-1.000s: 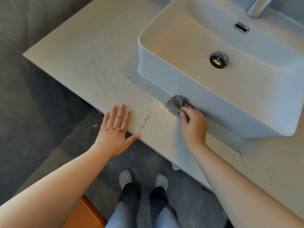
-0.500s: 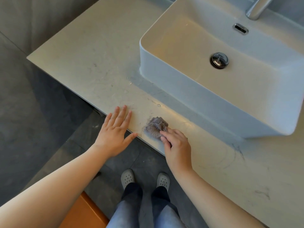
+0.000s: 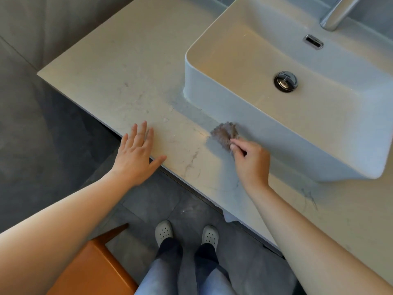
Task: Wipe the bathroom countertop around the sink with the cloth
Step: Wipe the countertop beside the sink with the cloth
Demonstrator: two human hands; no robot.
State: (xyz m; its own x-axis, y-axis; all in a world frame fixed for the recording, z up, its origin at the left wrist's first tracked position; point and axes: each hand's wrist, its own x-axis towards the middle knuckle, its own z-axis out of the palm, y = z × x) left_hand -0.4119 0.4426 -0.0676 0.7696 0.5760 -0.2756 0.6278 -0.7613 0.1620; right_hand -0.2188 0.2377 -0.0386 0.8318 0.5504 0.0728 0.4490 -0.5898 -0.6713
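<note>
Pinching the cloth just ahead of its fingertips, the right hand works beside the sink, the left hand resting flat, empty.

Single head-worn view, close, looking steeply down over countertop front edge; sink upper right.

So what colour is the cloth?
Greyish brown. The cloth shows best in the head view, gripped by the right hand.
</note>
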